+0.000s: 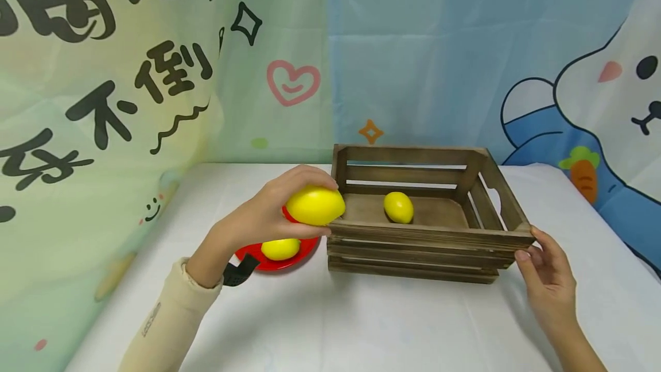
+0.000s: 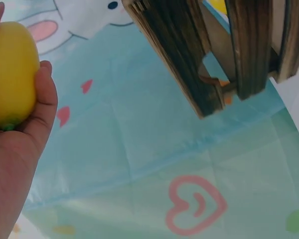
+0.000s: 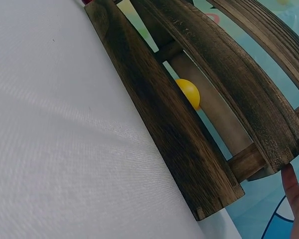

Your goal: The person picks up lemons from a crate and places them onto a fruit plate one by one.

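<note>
My left hand (image 1: 265,208) grips a yellow lemon (image 1: 316,205) between thumb and fingers, in the air beside the left end of a brown wooden crate (image 1: 413,234). In the left wrist view, the held lemon (image 2: 12,74) shows a green stem end near the palm. With thumb and fingers, my right hand (image 1: 549,277) holds the crate's front right corner. Inside the crate lies another lemon (image 1: 399,207), seen through the slats in the right wrist view. Below my left hand, a third lemon (image 1: 280,249) rests on a red plate (image 1: 310,248), partly hidden by that hand.
A white cloth (image 1: 361,326) covers the table. Behind it hangs a printed backdrop (image 1: 413,62) with a heart, lettering and a white cartoon animal. The crate has slatted sides and a handle cut-out at its right end. A dark band (image 1: 241,270) is at my left wrist.
</note>
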A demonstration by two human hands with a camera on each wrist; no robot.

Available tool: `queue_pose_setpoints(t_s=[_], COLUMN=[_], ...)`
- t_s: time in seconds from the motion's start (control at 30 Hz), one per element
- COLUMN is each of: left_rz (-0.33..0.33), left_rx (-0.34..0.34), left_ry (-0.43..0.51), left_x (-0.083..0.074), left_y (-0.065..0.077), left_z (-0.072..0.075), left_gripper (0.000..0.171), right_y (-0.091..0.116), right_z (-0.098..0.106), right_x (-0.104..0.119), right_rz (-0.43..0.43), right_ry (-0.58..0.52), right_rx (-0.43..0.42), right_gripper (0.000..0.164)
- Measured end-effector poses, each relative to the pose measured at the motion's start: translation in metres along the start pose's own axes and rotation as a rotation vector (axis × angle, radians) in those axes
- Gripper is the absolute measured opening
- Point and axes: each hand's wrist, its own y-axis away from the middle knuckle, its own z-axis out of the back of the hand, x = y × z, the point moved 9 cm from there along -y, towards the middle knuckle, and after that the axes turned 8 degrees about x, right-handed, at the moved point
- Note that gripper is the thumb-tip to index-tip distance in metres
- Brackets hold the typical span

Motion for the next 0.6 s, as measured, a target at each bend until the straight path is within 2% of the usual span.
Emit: queue_pose_setpoints(t_s=[0.2, 0.37, 0.6], left_rz=[0.069, 0.189, 0.349], left_rx=[-0.045, -0.056, -0.065], left_ry=[0.040, 0.082, 0.130], left_x=[0.016, 0.035, 0.071], left_y=[0.018, 0.033, 0.058], left_z=[0.007, 0.004, -0.005], left_gripper=[0.055, 0.058, 0.058], right_y=[0.000, 0.001, 0.001], right_z=[0.000, 0.001, 0.003], right_x=[0.000, -0.001, -0.004], right_rz=[-0.009, -0.017, -0.028], right_ry=[-0.009, -0.013, -0.004], right_rx=[0.018, 0.020, 0.029], right_gripper=[0.053, 0.054, 0.055])
